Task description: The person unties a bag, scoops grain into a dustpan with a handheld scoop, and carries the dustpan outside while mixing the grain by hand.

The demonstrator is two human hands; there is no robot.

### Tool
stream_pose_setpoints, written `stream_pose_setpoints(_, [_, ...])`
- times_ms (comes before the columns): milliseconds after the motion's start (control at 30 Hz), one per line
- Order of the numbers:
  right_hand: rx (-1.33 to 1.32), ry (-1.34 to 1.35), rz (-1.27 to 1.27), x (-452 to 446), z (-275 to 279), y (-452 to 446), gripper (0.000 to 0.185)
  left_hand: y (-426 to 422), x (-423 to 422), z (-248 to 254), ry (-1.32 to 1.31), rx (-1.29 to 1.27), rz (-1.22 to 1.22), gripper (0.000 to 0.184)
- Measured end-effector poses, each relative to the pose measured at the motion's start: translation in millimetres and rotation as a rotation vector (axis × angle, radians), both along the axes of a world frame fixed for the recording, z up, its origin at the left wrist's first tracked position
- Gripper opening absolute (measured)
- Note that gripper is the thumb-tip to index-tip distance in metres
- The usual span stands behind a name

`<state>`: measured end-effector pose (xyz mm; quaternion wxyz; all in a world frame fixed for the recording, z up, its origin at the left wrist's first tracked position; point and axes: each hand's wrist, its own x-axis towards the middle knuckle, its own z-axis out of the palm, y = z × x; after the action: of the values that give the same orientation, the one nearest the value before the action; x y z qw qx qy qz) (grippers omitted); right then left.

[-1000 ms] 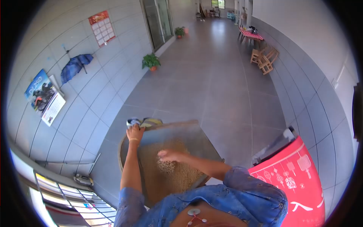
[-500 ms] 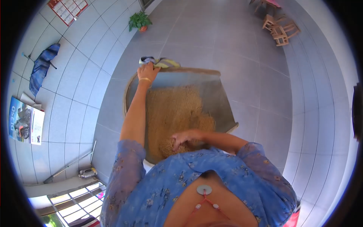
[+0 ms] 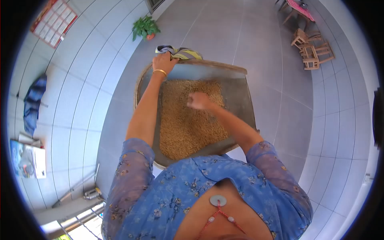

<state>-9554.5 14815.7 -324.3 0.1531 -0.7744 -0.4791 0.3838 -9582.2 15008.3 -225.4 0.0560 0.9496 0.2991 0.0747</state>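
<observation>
A wide scoop-shaped tray (image 3: 243, 92) with a brown rim holds a layer of tan grain (image 3: 188, 132). My left hand (image 3: 163, 62), a gold bracelet at its wrist, is closed over the tray's far rim at the left. Against that hand, along the rim, lies a striped grey and yellow cloth (image 3: 188, 53). Over the far middle of the grain is my right hand (image 3: 199, 101), blurred by motion. Its fingers look curled in; what they hold, if anything, is hidden.
Grey floor tiles (image 3: 276, 104) surround the tray. A potted plant (image 3: 145, 28) stands by the left wall, and small wooden stools (image 3: 312, 50) sit at the far right near a table with a pink cover (image 3: 301, 10). An umbrella (image 3: 35, 104) hangs on the left wall.
My right hand has moved from the near edge of the grain to its far middle. The grain lies more evenly spread. My left hand stays on the rim; the whole view has shifted slightly.
</observation>
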Motion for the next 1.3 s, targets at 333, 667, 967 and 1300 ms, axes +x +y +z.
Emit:
stream_pose_setpoints(333, [-0.141,0.609,0.124,154,11,83,0.056,140,293,-27,-0.063,0.0,-0.183,0.037])
stream_pose_setpoints(667, [0.445,1.349,-0.575,500,44,201,0.037,255,561,-53,-0.063,0.016,-0.149,0.036])
stream_pose_setpoints(967, [0.112,-0.185,0.027,703,-19,367,0.049,341,766,-3,-0.08,0.081,-0.07,0.037])
stream_pose_setpoints(1300, [0.078,0.352,0.451,898,-32,438,0.057,465,1050,-39,-0.122,0.033,-0.2,0.037])
